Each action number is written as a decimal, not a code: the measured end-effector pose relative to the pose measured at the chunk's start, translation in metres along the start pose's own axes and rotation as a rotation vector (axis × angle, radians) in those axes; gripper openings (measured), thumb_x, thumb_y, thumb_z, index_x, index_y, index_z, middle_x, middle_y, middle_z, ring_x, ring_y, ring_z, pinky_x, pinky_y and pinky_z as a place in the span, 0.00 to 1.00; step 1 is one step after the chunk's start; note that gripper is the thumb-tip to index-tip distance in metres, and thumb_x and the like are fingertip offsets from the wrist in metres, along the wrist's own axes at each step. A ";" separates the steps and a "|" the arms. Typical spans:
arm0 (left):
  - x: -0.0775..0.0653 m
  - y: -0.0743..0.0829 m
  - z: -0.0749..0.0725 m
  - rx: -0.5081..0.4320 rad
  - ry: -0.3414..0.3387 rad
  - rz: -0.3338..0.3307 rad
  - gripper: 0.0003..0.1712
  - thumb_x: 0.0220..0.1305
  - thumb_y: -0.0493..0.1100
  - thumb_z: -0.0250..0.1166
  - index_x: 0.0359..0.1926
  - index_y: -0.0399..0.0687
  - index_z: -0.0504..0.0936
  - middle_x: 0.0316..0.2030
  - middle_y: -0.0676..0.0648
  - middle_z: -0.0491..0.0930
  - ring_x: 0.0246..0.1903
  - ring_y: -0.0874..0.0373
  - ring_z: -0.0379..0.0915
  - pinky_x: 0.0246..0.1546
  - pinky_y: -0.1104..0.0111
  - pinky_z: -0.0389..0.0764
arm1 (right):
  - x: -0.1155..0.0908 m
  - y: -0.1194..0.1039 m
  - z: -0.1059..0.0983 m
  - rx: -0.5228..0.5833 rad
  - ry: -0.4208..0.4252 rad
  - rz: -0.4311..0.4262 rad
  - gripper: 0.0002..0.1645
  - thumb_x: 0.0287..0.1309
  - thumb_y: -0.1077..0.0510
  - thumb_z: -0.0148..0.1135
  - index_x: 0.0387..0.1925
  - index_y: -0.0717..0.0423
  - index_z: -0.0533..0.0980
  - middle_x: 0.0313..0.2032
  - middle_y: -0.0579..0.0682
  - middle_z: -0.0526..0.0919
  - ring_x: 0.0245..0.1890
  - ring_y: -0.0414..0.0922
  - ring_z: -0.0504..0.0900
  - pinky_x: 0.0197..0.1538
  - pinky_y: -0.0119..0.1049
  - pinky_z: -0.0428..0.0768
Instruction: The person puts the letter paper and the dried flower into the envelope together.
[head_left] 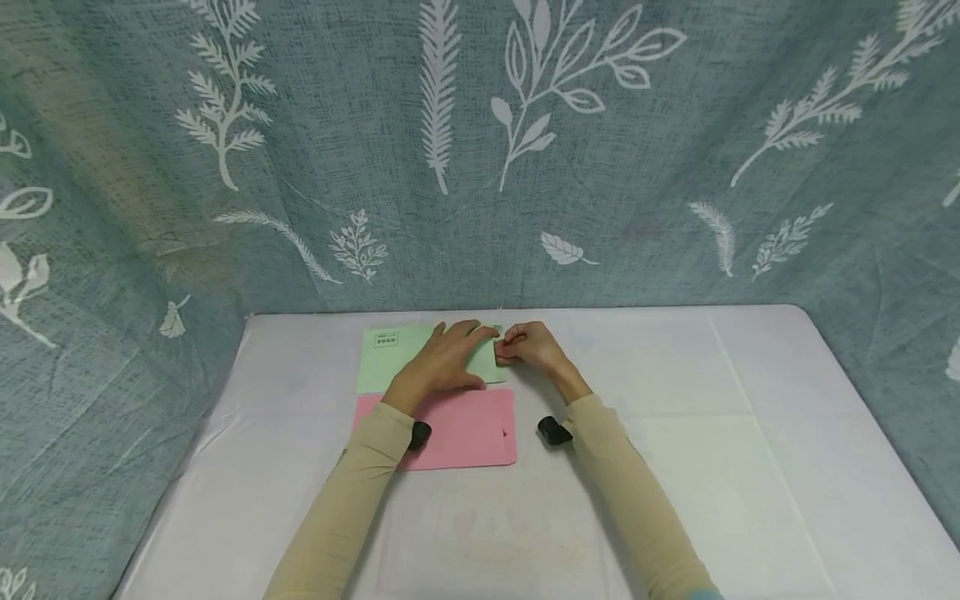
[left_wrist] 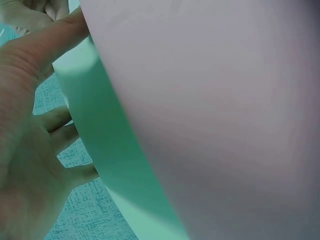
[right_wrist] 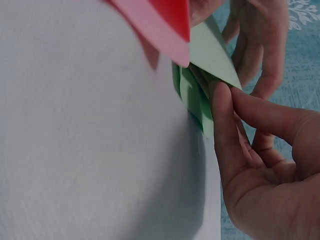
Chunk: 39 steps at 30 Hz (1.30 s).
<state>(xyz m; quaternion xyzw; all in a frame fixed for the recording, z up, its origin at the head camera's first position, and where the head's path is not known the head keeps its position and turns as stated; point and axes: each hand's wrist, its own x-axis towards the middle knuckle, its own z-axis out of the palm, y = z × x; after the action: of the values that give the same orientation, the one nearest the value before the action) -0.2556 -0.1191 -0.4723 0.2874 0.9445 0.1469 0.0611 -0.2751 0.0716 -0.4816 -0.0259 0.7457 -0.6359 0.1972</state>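
Observation:
A light green paper folder [head_left: 378,367] with a small printed label lies near the table's back edge. My left hand [head_left: 445,360] spreads over its right half, fingers and thumb apart and touching it. At its right end my right hand [head_left: 536,345] pinches the edge between thumb and forefinger. In the right wrist view that end gapes, with green flaps [right_wrist: 192,97] showing beside my fingertips. Right in front of the green folder lies a pink folder [head_left: 465,433], partly under my left wrist; it has rounded corners and a small slit near its right edge.
A white cloth covers the table [head_left: 675,483]. Behind it hangs a grey-green curtain [head_left: 480,242] with white leaf prints, close to the back edge. Black wrist cameras [head_left: 553,431] sit under both sleeves.

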 end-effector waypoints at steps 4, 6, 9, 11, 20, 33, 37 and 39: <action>0.002 0.001 0.002 -0.002 -0.016 0.001 0.50 0.48 0.54 0.78 0.70 0.54 0.66 0.69 0.39 0.62 0.70 0.45 0.55 0.67 0.38 0.53 | -0.001 0.001 0.001 0.000 -0.016 0.021 0.10 0.60 0.75 0.58 0.27 0.62 0.71 0.34 0.56 0.84 0.32 0.38 0.82 0.39 0.31 0.83; 0.002 0.001 0.002 -0.005 -0.022 0.004 0.50 0.48 0.54 0.78 0.70 0.53 0.66 0.69 0.38 0.62 0.70 0.45 0.55 0.67 0.38 0.53 | -0.001 0.002 0.001 0.000 -0.026 0.026 0.10 0.62 0.74 0.56 0.27 0.62 0.71 0.35 0.55 0.83 0.34 0.39 0.82 0.40 0.31 0.82; 0.003 0.002 0.003 -0.005 -0.031 0.005 0.50 0.49 0.55 0.78 0.71 0.53 0.65 0.70 0.38 0.62 0.70 0.44 0.55 0.67 0.38 0.53 | -0.002 0.005 0.002 0.004 -0.039 0.025 0.10 0.64 0.74 0.53 0.28 0.63 0.70 0.35 0.54 0.81 0.34 0.39 0.81 0.41 0.31 0.82; 0.002 0.003 0.004 0.001 -0.037 0.004 0.49 0.49 0.55 0.77 0.70 0.53 0.66 0.70 0.38 0.61 0.70 0.44 0.55 0.67 0.37 0.53 | -0.002 0.006 0.003 -0.001 -0.048 0.020 0.08 0.64 0.74 0.52 0.30 0.64 0.71 0.35 0.53 0.80 0.33 0.38 0.80 0.41 0.31 0.83; -0.001 0.004 0.004 0.000 -0.059 0.002 0.48 0.51 0.54 0.77 0.70 0.50 0.66 0.70 0.36 0.60 0.71 0.42 0.53 0.67 0.37 0.52 | -0.003 0.009 0.001 -0.018 -0.144 -0.012 0.07 0.63 0.74 0.44 0.37 0.69 0.70 0.33 0.55 0.78 0.31 0.40 0.80 0.42 0.34 0.83; 0.000 -0.007 0.004 -0.038 -0.133 -0.026 0.50 0.52 0.57 0.76 0.73 0.57 0.63 0.72 0.38 0.57 0.72 0.43 0.51 0.68 0.40 0.50 | -0.043 0.001 -0.045 -0.680 -0.066 -0.253 0.19 0.69 0.59 0.55 0.56 0.68 0.76 0.57 0.63 0.77 0.60 0.59 0.74 0.61 0.51 0.73; -0.003 -0.008 0.007 -0.068 -0.150 -0.030 0.56 0.51 0.57 0.76 0.76 0.55 0.56 0.73 0.38 0.54 0.73 0.43 0.49 0.69 0.40 0.49 | -0.064 0.008 -0.057 -0.924 0.007 -0.276 0.32 0.68 0.50 0.59 0.64 0.68 0.69 0.66 0.66 0.67 0.68 0.62 0.63 0.66 0.57 0.65; -0.006 -0.009 0.009 -0.080 -0.136 -0.033 0.57 0.51 0.59 0.75 0.77 0.54 0.54 0.74 0.37 0.53 0.74 0.42 0.46 0.69 0.39 0.47 | -0.074 0.014 -0.062 -1.016 0.038 -0.278 0.39 0.66 0.45 0.60 0.68 0.67 0.64 0.69 0.67 0.61 0.70 0.63 0.58 0.68 0.60 0.61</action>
<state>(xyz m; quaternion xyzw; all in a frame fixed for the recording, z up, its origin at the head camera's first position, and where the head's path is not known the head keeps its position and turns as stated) -0.2539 -0.1279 -0.4832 0.2784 0.9362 0.1636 0.1389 -0.2247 0.1542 -0.4687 -0.2052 0.9529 -0.2149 0.0600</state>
